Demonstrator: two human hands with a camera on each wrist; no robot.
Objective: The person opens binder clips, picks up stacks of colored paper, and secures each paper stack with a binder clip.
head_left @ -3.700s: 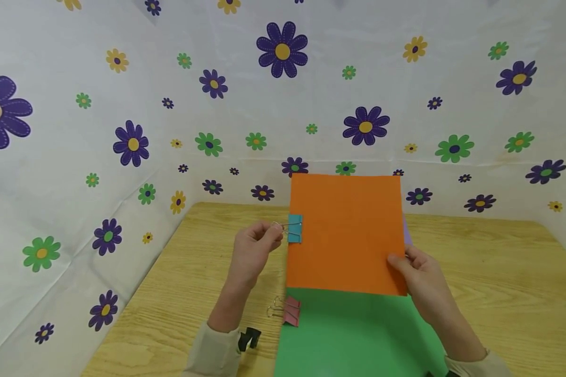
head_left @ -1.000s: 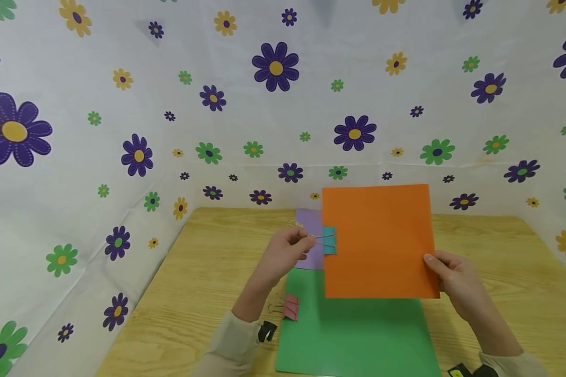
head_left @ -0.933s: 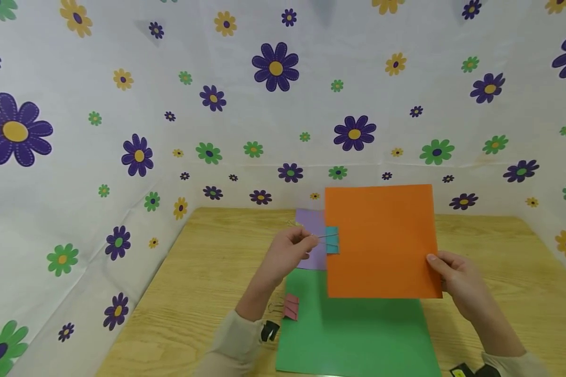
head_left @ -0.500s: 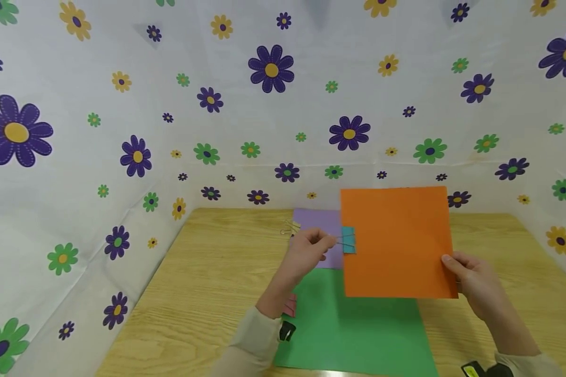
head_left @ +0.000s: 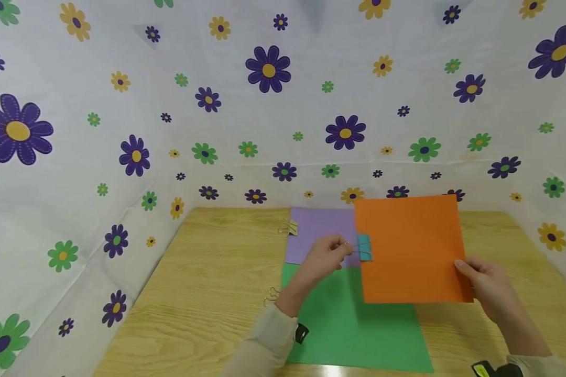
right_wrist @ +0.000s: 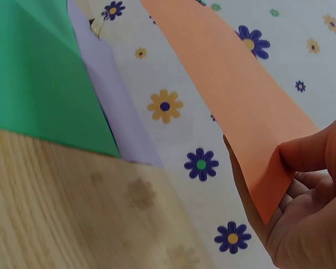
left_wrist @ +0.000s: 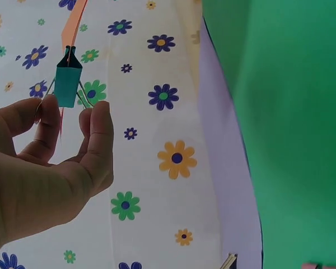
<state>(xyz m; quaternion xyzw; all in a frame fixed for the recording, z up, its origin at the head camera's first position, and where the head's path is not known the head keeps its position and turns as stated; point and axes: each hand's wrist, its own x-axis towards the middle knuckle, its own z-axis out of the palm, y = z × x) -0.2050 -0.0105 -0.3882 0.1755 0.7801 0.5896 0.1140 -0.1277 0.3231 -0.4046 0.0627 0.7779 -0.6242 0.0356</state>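
An orange sheet of paper [head_left: 412,251] is held up in front of me, above the table. On its left edge sits a blue binder clip [head_left: 365,247], whose wire handles my left hand [head_left: 324,257] pinches. The left wrist view has a finger against each handle of the clip [left_wrist: 68,87], with the left hand [left_wrist: 56,151] below it. Near the lower right corner, my right hand [head_left: 488,280] grips the orange sheet, thumb on its front face. The right wrist view shows that thumb on the sheet [right_wrist: 224,73] and other fingers of the right hand [right_wrist: 313,196] behind.
Green paper [head_left: 344,330] and purple paper [head_left: 311,222] lie on the wooden table [head_left: 207,277], the green nearer me. A yellow binder clip [head_left: 292,227] is on the purple paper's left edge. My left forearm covers most of a pink clip, leaving its wire handles [head_left: 272,295] visible. A flowered sheet [head_left: 193,52] hangs behind.
Both hands have carried the orange paper and its blue clip rightward off the green and purple papers. The purple paper and yellow clip have come into sight.
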